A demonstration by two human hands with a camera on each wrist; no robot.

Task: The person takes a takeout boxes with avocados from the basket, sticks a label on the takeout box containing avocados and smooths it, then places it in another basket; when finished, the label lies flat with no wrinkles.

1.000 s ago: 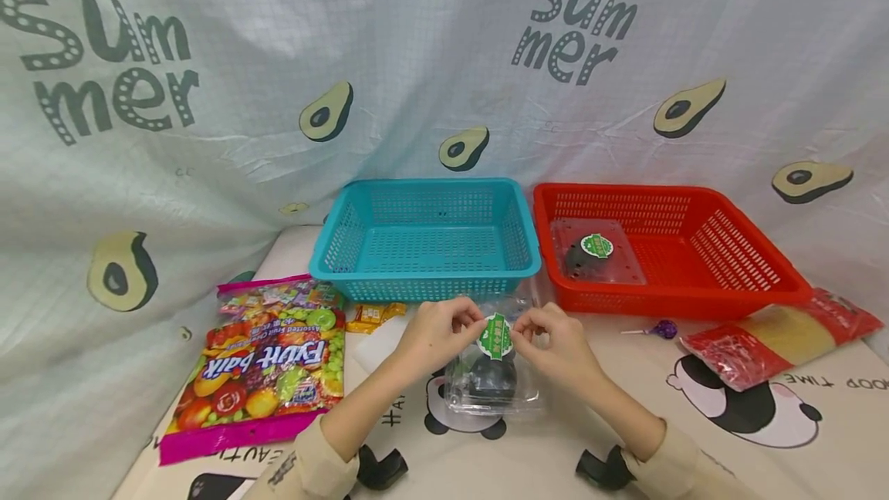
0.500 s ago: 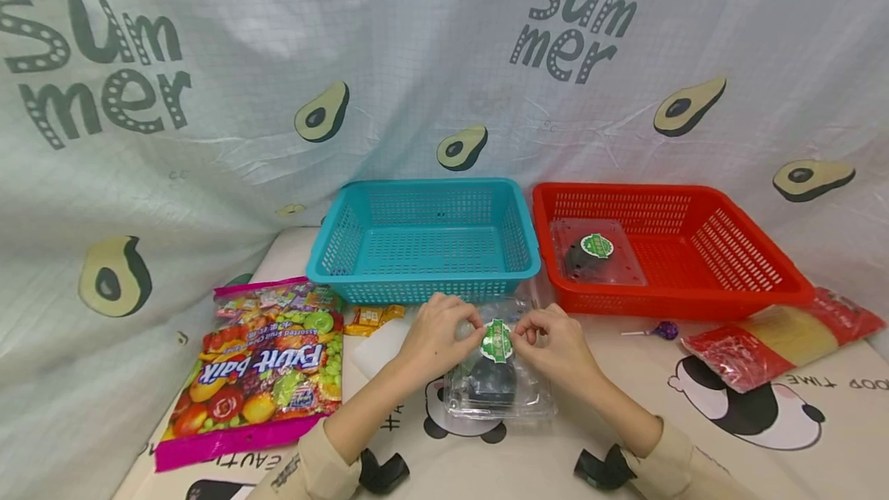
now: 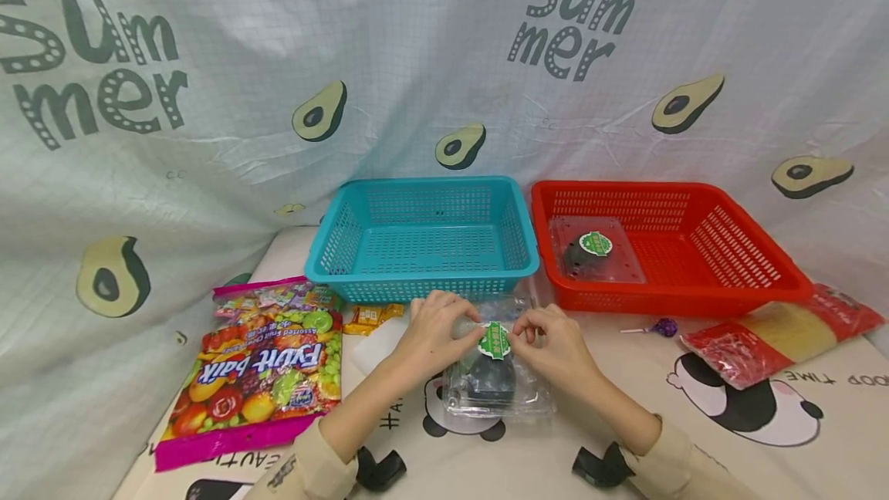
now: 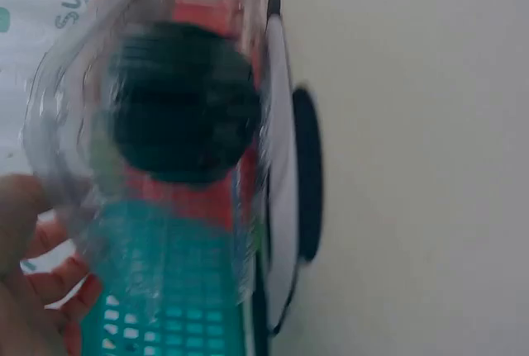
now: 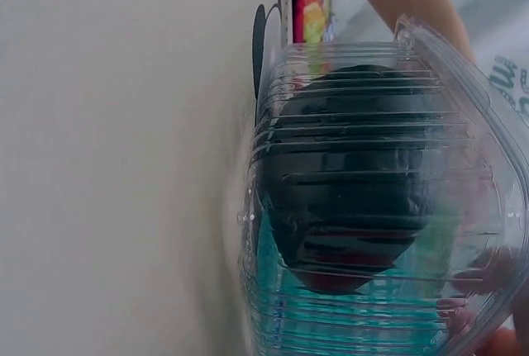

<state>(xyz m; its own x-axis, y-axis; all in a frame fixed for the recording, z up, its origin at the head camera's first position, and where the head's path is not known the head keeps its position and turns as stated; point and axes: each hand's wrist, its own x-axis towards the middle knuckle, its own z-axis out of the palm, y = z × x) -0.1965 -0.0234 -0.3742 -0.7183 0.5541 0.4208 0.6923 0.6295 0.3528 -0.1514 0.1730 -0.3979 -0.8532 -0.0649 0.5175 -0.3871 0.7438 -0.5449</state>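
A clear plastic clamshell box (image 3: 531,400) stands on the cloth in front of me, with a dark rounded thing (image 5: 347,174) inside it. Over the box's far half shows a green-and-white round sticker (image 3: 495,341). My left hand (image 3: 434,334) pinches the sticker's left edge between thumb and forefinger. On the opposite edge, my right hand (image 3: 556,342) pinches it the same way. In the left wrist view the box (image 4: 62,125) and its dark content (image 4: 186,104) are blurred. Parts of the lid are hidden behind both hands.
Behind the box stand a turquoise basket (image 3: 424,289) and a red basket (image 3: 667,303), the latter holding a similar labelled box (image 3: 625,261). A fruit candy bag (image 3: 260,376) lies left, near yellow packets (image 3: 371,317). A lollipop (image 3: 664,327) and a red-and-yellow packet (image 3: 778,338) lie right.
The box's right edge shows farther right than a second ago. The sticker sits slightly lower in view, and both hands keep their places at its edges.
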